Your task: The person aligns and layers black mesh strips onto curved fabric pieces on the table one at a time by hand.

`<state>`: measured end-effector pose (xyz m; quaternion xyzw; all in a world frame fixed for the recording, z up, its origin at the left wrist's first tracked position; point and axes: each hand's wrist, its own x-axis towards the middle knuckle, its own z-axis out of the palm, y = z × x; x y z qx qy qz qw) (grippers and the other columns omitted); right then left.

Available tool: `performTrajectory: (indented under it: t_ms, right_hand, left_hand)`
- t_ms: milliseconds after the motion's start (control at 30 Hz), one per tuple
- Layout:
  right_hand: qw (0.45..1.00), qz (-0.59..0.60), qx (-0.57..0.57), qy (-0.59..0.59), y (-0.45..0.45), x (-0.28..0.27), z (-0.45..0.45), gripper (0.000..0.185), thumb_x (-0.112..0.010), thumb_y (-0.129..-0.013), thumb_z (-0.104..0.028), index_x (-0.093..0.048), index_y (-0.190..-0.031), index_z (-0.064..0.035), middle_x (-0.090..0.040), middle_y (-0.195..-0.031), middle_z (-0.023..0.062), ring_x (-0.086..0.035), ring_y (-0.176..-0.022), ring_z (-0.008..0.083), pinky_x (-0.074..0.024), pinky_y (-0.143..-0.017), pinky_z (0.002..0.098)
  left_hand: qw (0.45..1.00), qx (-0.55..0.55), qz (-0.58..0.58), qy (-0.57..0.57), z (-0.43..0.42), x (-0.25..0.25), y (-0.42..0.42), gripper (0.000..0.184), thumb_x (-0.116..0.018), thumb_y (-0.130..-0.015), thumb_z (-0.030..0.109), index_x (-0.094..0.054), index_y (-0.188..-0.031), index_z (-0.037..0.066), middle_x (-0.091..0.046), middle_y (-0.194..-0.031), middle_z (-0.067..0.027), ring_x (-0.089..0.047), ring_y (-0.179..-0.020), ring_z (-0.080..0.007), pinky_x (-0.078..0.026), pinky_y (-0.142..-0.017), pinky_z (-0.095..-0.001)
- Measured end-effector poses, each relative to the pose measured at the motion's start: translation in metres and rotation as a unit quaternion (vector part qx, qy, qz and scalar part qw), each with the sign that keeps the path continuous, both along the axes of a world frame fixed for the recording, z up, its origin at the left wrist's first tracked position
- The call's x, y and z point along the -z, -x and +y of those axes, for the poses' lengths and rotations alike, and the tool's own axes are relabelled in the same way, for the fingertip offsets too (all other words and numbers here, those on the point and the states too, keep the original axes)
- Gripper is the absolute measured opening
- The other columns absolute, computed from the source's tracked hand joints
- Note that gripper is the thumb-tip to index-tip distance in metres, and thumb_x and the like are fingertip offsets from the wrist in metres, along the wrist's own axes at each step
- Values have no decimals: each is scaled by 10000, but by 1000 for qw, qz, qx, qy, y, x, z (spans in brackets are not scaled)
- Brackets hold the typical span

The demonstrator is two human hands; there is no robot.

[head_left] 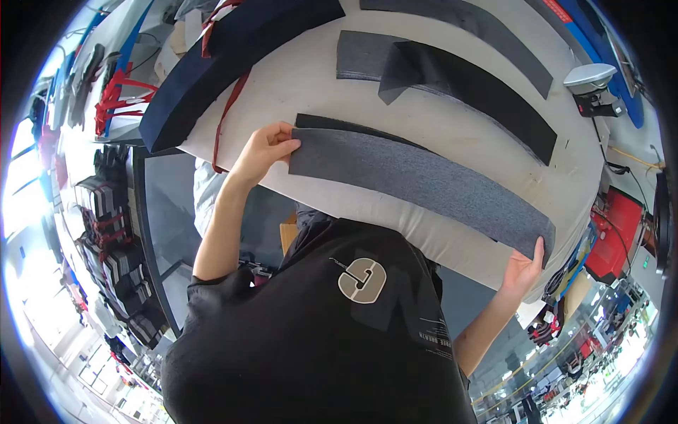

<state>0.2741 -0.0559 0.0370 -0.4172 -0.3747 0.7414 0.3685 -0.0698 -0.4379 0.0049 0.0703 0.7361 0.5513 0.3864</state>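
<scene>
A long grey fabric strip (417,177) stretches between my two hands above the near edge of the padded table. My left hand (263,152) pinches its left end between thumb and fingers. At the far right end my right hand (524,271) grips the lower corner, thumb on top and fingers beneath. Part of a black strip (339,125) shows behind the grey one; the rest is hidden. Farther back lies a stack of grey strips (360,56), with a black strip (487,95) on top, its left end folded over.
Another grey strip (480,28) lies at the back of the pale table (304,78). A thick dark navy fabric pile (233,63) with red ties (229,120) is at the left. A white-topped device (590,78) stands by the right edge, near a red box (613,237).
</scene>
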Motion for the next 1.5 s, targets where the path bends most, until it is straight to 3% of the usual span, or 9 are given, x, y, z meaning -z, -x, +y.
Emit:
performTrajectory:
  t_ms: [100,300,767,1000,1067,1100,1233,1333,1500]
  right_hand:
    - [1000,-4,-7,3,4,7,-4,306,-499,-929,-121,-549,-1191,30,-596,-1195,132,-551,-1119,241,-415,-988,394]
    - [1000,4,-18,7,11,18,-13,299,-501,-928,-113,-553,-1186,28,-600,-1189,128,-562,-1102,238,-424,-972,385]
    - [999,-38,-17,18,14,24,-22,279,-513,-925,-110,-567,-1166,18,-614,-1154,115,-575,-1076,244,-438,-941,398]
    - [999,-47,21,-3,13,33,-17,362,-590,-872,-49,-518,-1223,-2,-589,-1162,96,-575,-1046,214,-466,-881,365]
    - [987,-143,-6,-69,12,38,-18,363,-612,-860,-60,-532,-1209,-2,-600,-1114,89,-583,-988,182,-488,-771,308]
    - [975,-201,-13,-90,16,35,-22,198,-583,-880,-76,-598,-1064,-4,-632,-980,73,-619,-830,180,-506,-608,313]
    - [938,-306,-94,-135,7,43,-20,120,-636,-861,-135,-619,-852,-17,-590,-751,21,-516,-614,93,-424,-504,262]
    - [904,-383,-97,-166,-6,57,-12,141,-643,-859,-139,-603,-828,-8,-518,-703,-19,-450,-611,61,-377,-527,232]
    - [890,-391,-70,-223,0,47,-13,202,-671,-849,-158,-605,-873,31,-458,-684,-44,-380,-631,47,-313,-566,201]
  left_hand:
    - [999,-19,32,40,4,6,2,175,-620,-867,110,-613,-961,-36,-598,-741,-50,-554,-604,-103,-448,-530,-218]
    - [990,-72,80,87,13,13,3,152,-623,-878,133,-630,-856,-17,-558,-638,-15,-500,-507,-86,-405,-473,-213]
    - [973,-66,167,146,16,21,1,175,-622,-885,164,-625,-844,-6,-546,-603,-17,-454,-447,-78,-348,-408,-224]
    - [967,-69,195,146,14,29,0,190,-643,-867,162,-615,-840,-23,-550,-582,-21,-446,-431,-69,-321,-399,-238]
    - [970,-67,187,138,14,31,2,187,-645,-868,160,-616,-841,-22,-545,-574,-21,-441,-425,-69,-310,-390,-242]
    - [968,-65,193,149,15,29,2,186,-644,-869,160,-616,-840,-22,-544,-571,-22,-440,-423,-69,-309,-389,-241]
    - [963,-58,206,163,16,29,2,187,-639,-873,161,-615,-836,-21,-538,-562,-24,-438,-415,-71,-307,-386,-242]
    - [960,-49,219,170,18,27,2,188,-632,-879,159,-606,-821,-18,-523,-554,-20,-430,-408,-71,-304,-380,-242]
    - [959,-44,224,168,18,27,2,187,-621,-887,153,-589,-797,-8,-491,-540,-8,-413,-403,-64,-299,-371,-241]
